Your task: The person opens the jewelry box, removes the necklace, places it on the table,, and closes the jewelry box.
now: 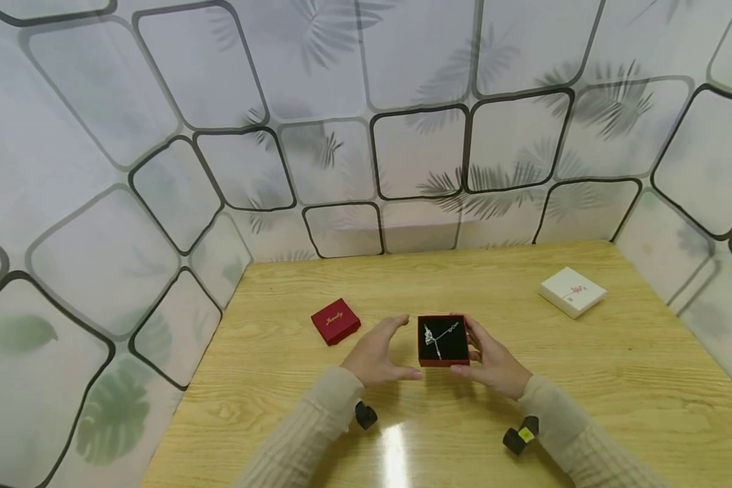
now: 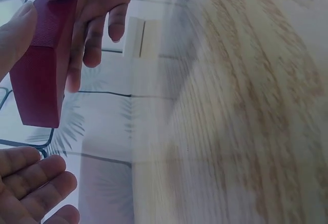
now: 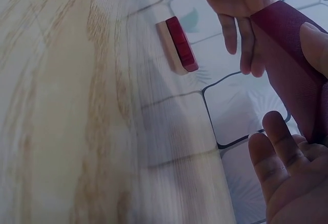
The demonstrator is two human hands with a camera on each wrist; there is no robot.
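My right hand [image 1: 494, 362] grips a small red jewelry box [image 1: 443, 363] by its right side, thumb at the near edge and fingers behind. The box is lidless and held above the table. On its black insert [image 1: 444, 347] lies a silver necklace [image 1: 437, 339] with an ornate pendant. Just left of the box, my left hand [image 1: 375, 354] has its thumb and fingers spread apart; in the left wrist view its thumb [image 2: 15, 39] overlaps the red box [image 2: 38, 80], and contact is unclear. A red lid [image 1: 336, 321] with gold lettering lies further left on the table.
A white box [image 1: 572, 292] with a pink flower print stands at the table's back right. The wood-grain table [image 1: 268, 407] meets patterned wall panels [image 1: 421, 156] at the back and sides. Both wrists carry small black devices.
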